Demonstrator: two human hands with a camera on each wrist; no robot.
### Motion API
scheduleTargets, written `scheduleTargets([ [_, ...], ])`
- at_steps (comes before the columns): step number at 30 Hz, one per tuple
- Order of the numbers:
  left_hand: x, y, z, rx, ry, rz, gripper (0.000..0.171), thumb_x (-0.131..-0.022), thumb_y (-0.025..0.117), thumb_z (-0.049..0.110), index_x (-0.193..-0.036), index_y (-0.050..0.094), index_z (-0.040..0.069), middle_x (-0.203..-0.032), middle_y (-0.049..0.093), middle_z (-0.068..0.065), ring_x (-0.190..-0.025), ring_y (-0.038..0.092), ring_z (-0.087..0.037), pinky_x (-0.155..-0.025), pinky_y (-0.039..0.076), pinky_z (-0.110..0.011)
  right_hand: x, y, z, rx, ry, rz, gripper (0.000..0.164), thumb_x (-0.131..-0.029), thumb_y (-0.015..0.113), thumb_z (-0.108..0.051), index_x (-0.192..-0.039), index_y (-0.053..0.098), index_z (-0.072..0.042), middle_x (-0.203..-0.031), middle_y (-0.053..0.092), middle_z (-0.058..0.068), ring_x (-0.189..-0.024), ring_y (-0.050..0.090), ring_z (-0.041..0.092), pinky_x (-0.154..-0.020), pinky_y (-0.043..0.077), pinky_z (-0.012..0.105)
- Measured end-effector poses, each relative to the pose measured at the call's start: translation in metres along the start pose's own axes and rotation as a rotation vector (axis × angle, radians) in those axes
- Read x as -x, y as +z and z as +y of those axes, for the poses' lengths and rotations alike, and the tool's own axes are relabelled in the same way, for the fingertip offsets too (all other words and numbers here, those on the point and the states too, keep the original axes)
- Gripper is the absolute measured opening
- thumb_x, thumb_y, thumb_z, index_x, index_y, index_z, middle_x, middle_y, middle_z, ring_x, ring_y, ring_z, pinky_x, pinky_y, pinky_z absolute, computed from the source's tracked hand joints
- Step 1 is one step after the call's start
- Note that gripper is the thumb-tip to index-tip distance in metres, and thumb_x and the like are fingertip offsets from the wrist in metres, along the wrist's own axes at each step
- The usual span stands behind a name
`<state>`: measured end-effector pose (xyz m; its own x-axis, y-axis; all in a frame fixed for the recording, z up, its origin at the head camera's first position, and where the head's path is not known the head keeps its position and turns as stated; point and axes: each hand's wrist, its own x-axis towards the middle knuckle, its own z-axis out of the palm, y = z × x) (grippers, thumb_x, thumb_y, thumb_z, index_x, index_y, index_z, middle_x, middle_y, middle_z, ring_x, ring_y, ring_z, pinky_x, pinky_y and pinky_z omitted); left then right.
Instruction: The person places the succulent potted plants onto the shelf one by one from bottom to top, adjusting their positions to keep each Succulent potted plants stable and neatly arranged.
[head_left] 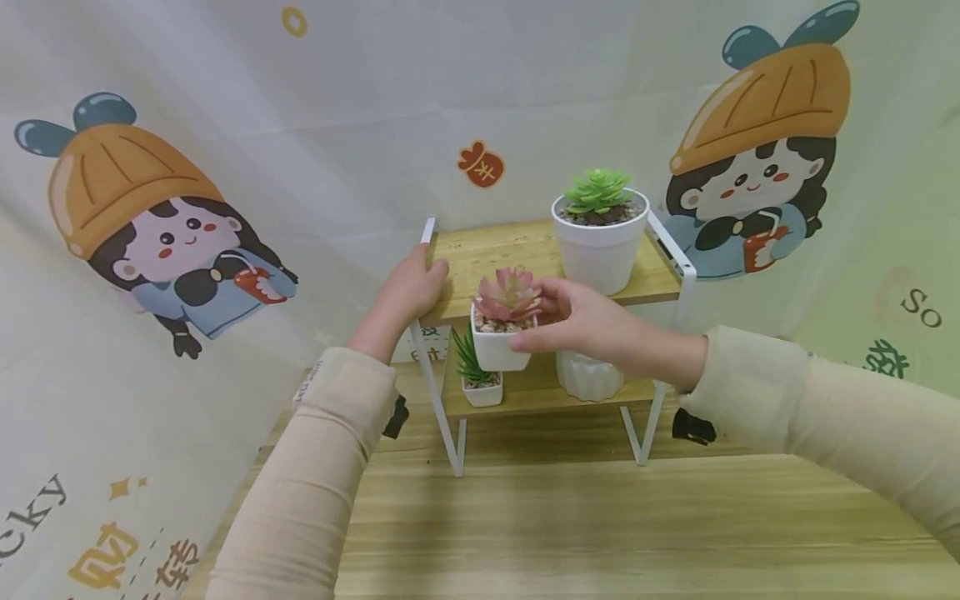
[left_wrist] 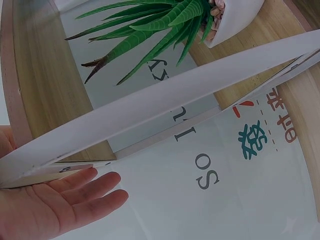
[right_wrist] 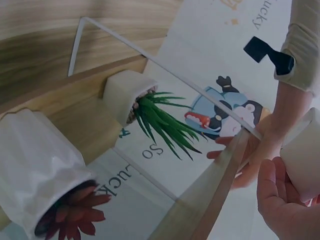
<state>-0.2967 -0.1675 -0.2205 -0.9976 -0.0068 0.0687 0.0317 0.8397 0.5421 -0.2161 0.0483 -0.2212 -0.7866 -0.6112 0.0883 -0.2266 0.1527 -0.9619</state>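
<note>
My right hand point(head_left: 581, 321) holds a small white pot with a pink succulent point(head_left: 508, 304) in front of the two-tier plant shelf's top board, fingers and thumb at its sides. In the right wrist view, that white pot point(right_wrist: 305, 155) shows at the right edge, against the fingers. My left hand point(head_left: 408, 287) grips the left end of the shelf point(head_left: 487, 250). The left wrist view shows its fingers point(left_wrist: 100, 200) along the outside of the white frame, with the thumb mostly hidden behind it.
A white pot with a green succulent point(head_left: 600, 242) stands at the top board's right end. On the lower board are a spiky green plant point(head_left: 480, 375) at left and a ribbed white pot point(head_left: 590, 377) at right, holding a red succulent point(right_wrist: 80, 212). A printed cloth point(head_left: 360, 167) hangs behind.
</note>
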Motion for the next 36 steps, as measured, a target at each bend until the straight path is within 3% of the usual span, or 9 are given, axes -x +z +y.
scheduleTargets([
  [7, 0.000, 0.000, -0.001, -0.005, -0.004, 0.001, 0.057, -0.086, 0.028, 0.034, -0.133, 0.012, 0.006, -0.133, 0.025, -0.016, -0.118, 0.028, -0.031, -0.095, 0.027, -0.043, -0.013, -0.005, -0.005, 0.027, -0.026, 0.062, 0.061, -0.073, 0.062, -0.021, -0.125, 0.032, -0.007, -0.117, 0.048, 0.007, -0.106, 0.045, 0.015, -0.088, 0.037, 0.031],
  [12, 0.000, 0.001, -0.001, 0.002, 0.019, 0.004, 0.055, -0.087, 0.028, 0.033, -0.132, 0.016, 0.005, -0.130, 0.030, -0.016, -0.109, 0.038, -0.029, -0.089, 0.034, -0.042, -0.023, -0.005, -0.003, 0.042, -0.043, 0.130, 0.062, -0.072, 0.062, -0.022, -0.125, 0.033, -0.006, -0.119, 0.046, 0.008, -0.109, 0.042, 0.016, -0.090, 0.036, 0.032],
  [21, 0.002, 0.000, 0.000, 0.002, 0.032, 0.006, 0.054, -0.087, 0.027, 0.032, -0.132, 0.016, 0.006, -0.130, 0.031, -0.016, -0.110, 0.037, -0.030, -0.089, 0.033, -0.042, -0.040, -0.003, 0.005, 0.003, 0.002, 0.263, 0.064, -0.071, 0.064, -0.024, -0.125, 0.034, -0.008, -0.118, 0.046, 0.006, -0.107, 0.042, 0.014, -0.087, 0.038, 0.031],
  [27, 0.003, -0.001, 0.001, 0.010, 0.028, 0.000, 0.054, -0.087, 0.027, 0.033, -0.132, 0.016, 0.006, -0.129, 0.032, -0.016, -0.108, 0.038, -0.029, -0.088, 0.034, -0.041, -0.047, -0.002, 0.010, -0.045, 0.002, 0.296, 0.062, -0.070, 0.065, -0.017, -0.124, 0.035, -0.008, -0.115, 0.047, 0.008, -0.103, 0.044, 0.017, -0.081, 0.040, 0.031],
  [36, 0.001, 0.000, 0.000, 0.013, 0.016, 0.004, 0.053, -0.086, 0.027, 0.033, -0.131, 0.019, 0.006, -0.127, 0.035, -0.016, -0.104, 0.041, -0.028, -0.085, 0.037, -0.040, -0.057, -0.004, 0.015, -0.029, 0.006, 0.295, 0.065, -0.072, 0.064, -0.021, -0.127, 0.032, -0.008, -0.119, 0.045, 0.007, -0.107, 0.042, 0.017, -0.090, 0.035, 0.031],
])
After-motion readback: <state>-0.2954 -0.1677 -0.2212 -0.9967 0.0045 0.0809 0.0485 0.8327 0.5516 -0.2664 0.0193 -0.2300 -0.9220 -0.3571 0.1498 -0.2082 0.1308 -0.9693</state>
